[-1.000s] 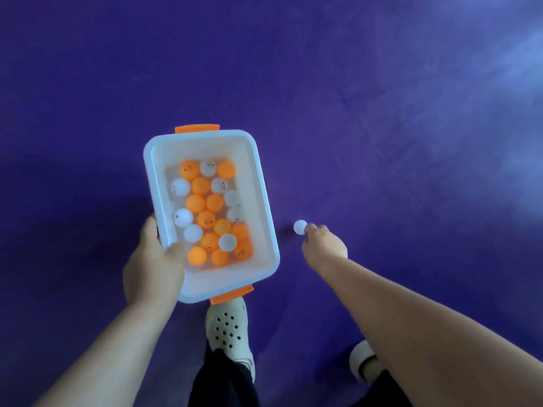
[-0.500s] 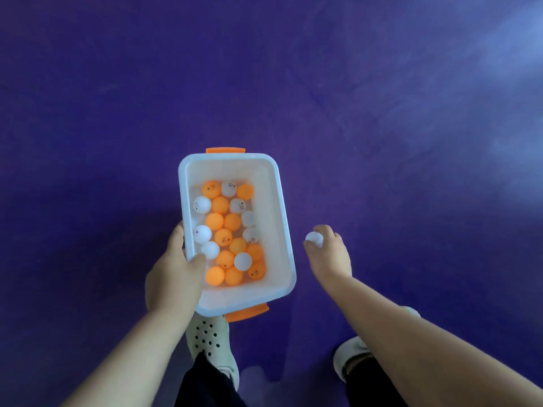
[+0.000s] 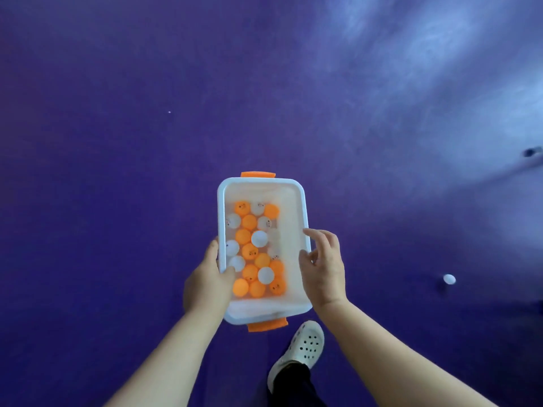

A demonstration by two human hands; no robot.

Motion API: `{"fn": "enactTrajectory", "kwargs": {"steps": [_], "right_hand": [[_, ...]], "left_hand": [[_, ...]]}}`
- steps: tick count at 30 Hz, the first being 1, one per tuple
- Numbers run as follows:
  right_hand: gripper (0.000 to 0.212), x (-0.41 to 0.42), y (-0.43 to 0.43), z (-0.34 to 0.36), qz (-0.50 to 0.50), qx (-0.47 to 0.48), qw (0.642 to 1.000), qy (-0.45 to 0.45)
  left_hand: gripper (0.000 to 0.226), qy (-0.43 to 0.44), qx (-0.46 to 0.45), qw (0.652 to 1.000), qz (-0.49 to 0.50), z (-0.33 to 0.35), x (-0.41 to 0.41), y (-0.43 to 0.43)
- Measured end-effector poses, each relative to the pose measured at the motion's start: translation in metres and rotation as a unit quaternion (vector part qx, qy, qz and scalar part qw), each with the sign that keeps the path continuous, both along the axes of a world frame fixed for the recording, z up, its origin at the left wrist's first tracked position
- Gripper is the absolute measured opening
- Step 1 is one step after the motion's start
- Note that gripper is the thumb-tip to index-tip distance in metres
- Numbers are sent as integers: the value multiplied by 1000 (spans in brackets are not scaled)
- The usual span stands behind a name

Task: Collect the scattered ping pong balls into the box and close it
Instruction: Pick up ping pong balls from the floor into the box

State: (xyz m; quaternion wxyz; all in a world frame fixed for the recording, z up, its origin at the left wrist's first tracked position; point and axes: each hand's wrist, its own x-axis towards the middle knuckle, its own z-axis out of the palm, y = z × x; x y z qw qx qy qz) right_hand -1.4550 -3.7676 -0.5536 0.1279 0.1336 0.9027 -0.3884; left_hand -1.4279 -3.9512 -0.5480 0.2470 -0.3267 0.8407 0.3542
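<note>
Ping pong balls, orange and white, fill the translucent plastic box [image 3: 293, 201] clamped by my left hand [image 3: 208, 280]; right hand [image 3: 323, 268] just dropped its ball, fingers spread. One white ball [image 3: 449, 279] remains on the purple floor.

We stand on a deep purple floor [image 3: 117, 201], paler where light washes across its upper right. One white ping pong ball [image 3: 449, 279] lies on it, off to the right. Our white perforated clog [image 3: 302, 348] is planted on it at the bottom.
</note>
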Motion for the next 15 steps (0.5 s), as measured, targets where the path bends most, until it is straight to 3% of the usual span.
{"fn": "enactTrajectory", "kwargs": {"steps": [4, 8, 15], "right_hand": [[35, -9, 99, 71, -100, -14, 995, -23], [35, -8, 190, 130, -130, -9, 991, -34], [38, 6, 300, 186, -228, -39, 970, -76]], "left_hand": [[57, 5, 17, 999, -46, 70, -29, 80], [57, 11, 25, 995, -99, 118, -48, 158], [58, 2, 28, 979, -202, 169, -81, 276]]}}
